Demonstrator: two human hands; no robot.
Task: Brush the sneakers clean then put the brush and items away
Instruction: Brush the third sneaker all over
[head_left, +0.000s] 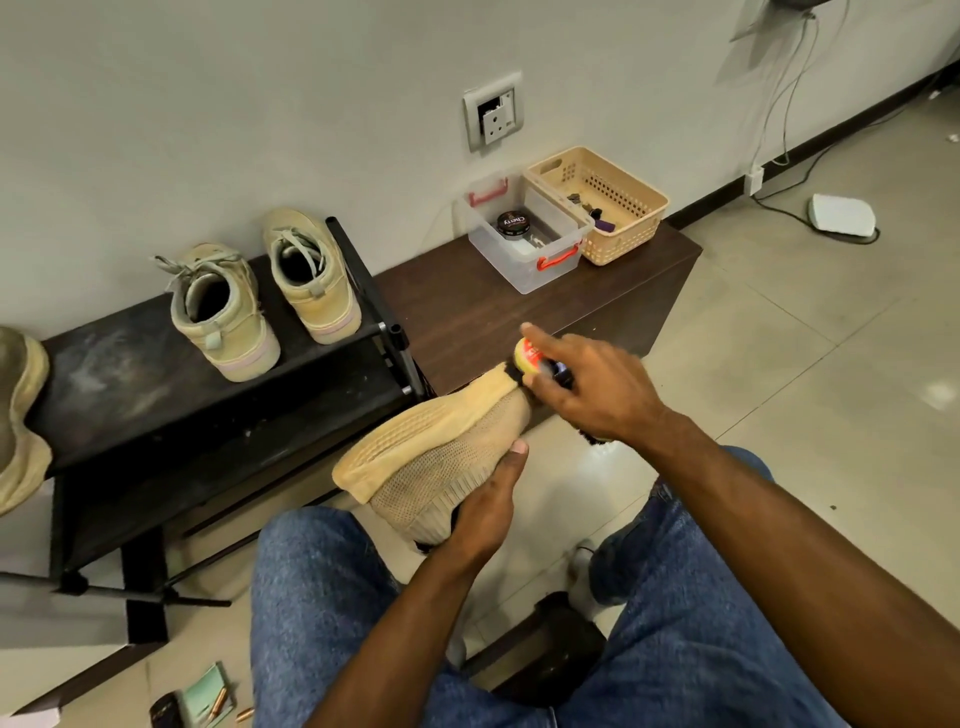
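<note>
**Fingers clamp brush and sneaker over the lap**

Fingers of the right hand (597, 395) curl round a shoe brush (535, 364), index finger stretched along its yellow top, dark bristles against the toe of a tan knit sneaker (441, 462). Left hand (485, 506) grips that sneaker at the heel end, thumb on the knit upper, sole turned toward the rack. Sneaker sits above the person's jeans-clad knees. Two more beige sneakers (260, 296) stand heels-out on a black shoe rack (130, 395). Beside it, a dark wooden bench (467, 306) carries a clear storage box (524, 234) holding a polish tin (512, 224), with a beige basket (602, 202) touching the box.
</note>
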